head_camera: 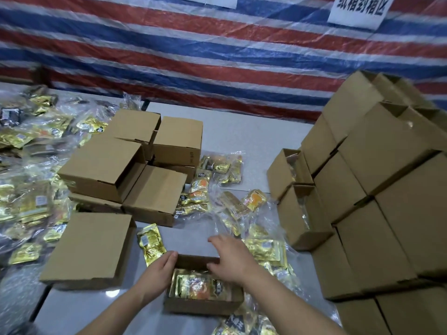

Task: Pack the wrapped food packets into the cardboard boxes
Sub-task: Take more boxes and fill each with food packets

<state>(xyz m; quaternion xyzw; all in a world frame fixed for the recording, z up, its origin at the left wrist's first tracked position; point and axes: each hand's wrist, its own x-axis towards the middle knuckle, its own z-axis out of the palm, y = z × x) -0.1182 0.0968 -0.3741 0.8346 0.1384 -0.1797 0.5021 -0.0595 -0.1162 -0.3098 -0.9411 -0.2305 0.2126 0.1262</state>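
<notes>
Blurring hid most print on the gold foil food packets (263,249) strewn over the grey table (242,134); a white paper sign (358,10), cut off by the top edge, bore Chinese characters I could not read surely. One orange-and-gold wrapped packet (200,287) lay inside the small open brown cardboard box (203,307). The left hand (158,272) rested against that box's left wall, fingers relaxed. The right hand (231,258) lay spread over its far rim, gripping nothing.

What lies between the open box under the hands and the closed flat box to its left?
In the head view, a gold packet lies on the table between the open box and the closed flat box.
</notes>
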